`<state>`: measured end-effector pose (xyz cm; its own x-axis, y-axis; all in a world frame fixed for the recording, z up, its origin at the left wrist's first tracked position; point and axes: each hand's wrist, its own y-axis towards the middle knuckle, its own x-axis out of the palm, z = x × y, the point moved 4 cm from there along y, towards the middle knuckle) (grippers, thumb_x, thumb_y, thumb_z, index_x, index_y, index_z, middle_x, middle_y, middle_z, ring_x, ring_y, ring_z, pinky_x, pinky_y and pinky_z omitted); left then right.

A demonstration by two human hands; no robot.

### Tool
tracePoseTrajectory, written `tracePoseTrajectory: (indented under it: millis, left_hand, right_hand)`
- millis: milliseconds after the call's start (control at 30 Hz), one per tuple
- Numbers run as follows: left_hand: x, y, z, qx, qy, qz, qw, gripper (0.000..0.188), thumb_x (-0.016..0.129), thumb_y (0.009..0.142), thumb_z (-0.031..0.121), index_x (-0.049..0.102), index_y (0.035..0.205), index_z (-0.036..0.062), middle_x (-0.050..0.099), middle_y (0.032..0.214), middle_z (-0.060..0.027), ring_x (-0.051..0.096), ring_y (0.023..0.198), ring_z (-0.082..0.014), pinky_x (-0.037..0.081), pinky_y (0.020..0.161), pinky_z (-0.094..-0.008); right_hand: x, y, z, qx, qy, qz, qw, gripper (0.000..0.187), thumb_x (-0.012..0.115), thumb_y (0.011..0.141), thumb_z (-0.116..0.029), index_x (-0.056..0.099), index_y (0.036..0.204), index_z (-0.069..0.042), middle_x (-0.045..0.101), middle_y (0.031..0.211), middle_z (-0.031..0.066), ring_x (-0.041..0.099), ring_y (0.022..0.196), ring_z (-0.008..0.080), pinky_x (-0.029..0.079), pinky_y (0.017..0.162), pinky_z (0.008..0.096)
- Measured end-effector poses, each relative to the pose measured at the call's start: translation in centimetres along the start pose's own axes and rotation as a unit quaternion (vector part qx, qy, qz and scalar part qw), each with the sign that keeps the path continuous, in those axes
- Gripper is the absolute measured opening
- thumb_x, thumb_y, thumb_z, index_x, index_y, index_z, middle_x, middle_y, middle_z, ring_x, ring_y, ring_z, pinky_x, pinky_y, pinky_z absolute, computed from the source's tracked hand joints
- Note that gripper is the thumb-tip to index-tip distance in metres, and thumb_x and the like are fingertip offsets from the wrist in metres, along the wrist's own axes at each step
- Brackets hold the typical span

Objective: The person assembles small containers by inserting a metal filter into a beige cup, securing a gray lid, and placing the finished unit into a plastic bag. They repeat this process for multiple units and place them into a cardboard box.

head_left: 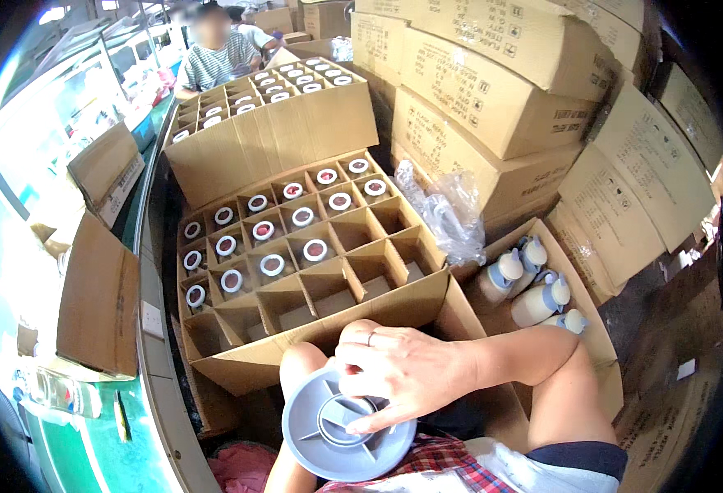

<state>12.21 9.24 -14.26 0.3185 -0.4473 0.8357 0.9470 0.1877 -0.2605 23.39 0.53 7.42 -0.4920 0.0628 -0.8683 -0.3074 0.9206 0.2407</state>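
Observation:
A round grey-blue plastic base (304,440) with ribs and a raised inner ring faces up in front of me. My left hand (300,361) grips it from behind on the left; most of those fingers are hidden by the disc. My right hand (407,370), with a ring on one finger, reaches across from the right. Its thumb presses on the inner ring and its other fingers curl over the disc's upper edge. Whatever lies under the disc cannot be seen.
Just beyond stands a divided carton (320,320) with several white-rimmed flasks and some bare compartments. A second filled carton (275,135) stands behind it. Blue-and-white jugs (534,304) sit in a box at right. Stacked cartons (476,107) and plastic wrap (448,214) adjoin. A person (218,62) is farther back.

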Motion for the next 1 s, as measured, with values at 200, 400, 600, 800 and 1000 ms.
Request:
tracePoseTrajectory:
  millis: [200, 400, 600, 800, 1000]
  left_hand:
    - [-1.8, -2.0, -0.7, 0.053, 0.06, 0.06, 0.995, 0.027, 0.052, 0.1, 0.028, 0.063, 0.098, 0.0036, 0.066, 0.096, -0.0074, 0.063, 0.089, -0.0144, 0.052, 0.077, -0.0262]
    - [8.4, -8.3, 1.7, 0.382, 0.589, 0.241, 0.67, 0.015, 0.062, 0.089, 0.005, 0.053, 0.078, 0.001, 0.052, 0.065, -0.0128, 0.05, 0.055, -0.0225, 0.042, 0.054, -0.0311]
    - [9.8, -10.2, 0.3, 0.368, 0.626, 0.168, 0.667, 0.023, 0.073, 0.084, 0.008, 0.052, 0.077, 0.0039, 0.05, 0.059, -0.0073, 0.047, 0.045, -0.0145, 0.037, 0.044, -0.0275]
    - [8.3, -10.1, 0.9, 0.354, 0.599, 0.068, 0.716, 0.019, 0.072, 0.084, 0.004, 0.053, 0.08, 0.0033, 0.052, 0.058, -0.0038, 0.045, 0.047, -0.0111, 0.036, 0.045, -0.0249]
    - [7.5, -10.2, -0.8, 0.13, 0.635, 0.07, 0.758, 0.021, 0.071, 0.087, 0.015, 0.057, 0.093, 0.0018, 0.063, 0.075, -0.011, 0.065, 0.067, -0.0186, 0.05, 0.059, -0.0293]
  right_hand:
    - [0.4, -2.5, -1.3, 0.06, -0.057, -0.044, 0.996, 0.038, 0.06, 0.089, -0.042, 0.059, 0.081, -0.005, 0.059, 0.076, 0.0096, 0.063, 0.074, 0.0266, 0.052, 0.06, 0.0392]
    - [2.5, -6.8, 1.5, 0.236, -0.014, -0.108, 0.966, 0.044, 0.054, 0.092, -0.041, 0.063, 0.069, -0.005, 0.065, 0.07, 0.0165, 0.065, 0.065, 0.0355, 0.052, 0.06, 0.0449]
    - [2.5, -9.3, 3.8, 0.198, 0.127, -0.062, 0.97, 0.023, 0.06, 0.09, -0.028, 0.065, 0.088, -0.006, 0.066, 0.082, 0.0144, 0.066, 0.078, 0.0329, 0.052, 0.069, 0.0433]
    - [0.5, -8.0, 1.1, -0.083, -0.059, -0.097, 0.99, 0.02, 0.065, 0.085, -0.027, 0.06, 0.094, -0.01, 0.053, 0.087, 0.0083, 0.061, 0.081, 0.0252, 0.051, 0.068, 0.0377]
    - [3.4, -10.3, 4.1, 0.247, 0.01, -0.164, 0.955, 0.04, 0.053, 0.095, -0.04, 0.063, 0.086, -0.001, 0.062, 0.084, 0.0177, 0.063, 0.079, 0.0351, 0.049, 0.072, 0.0432]
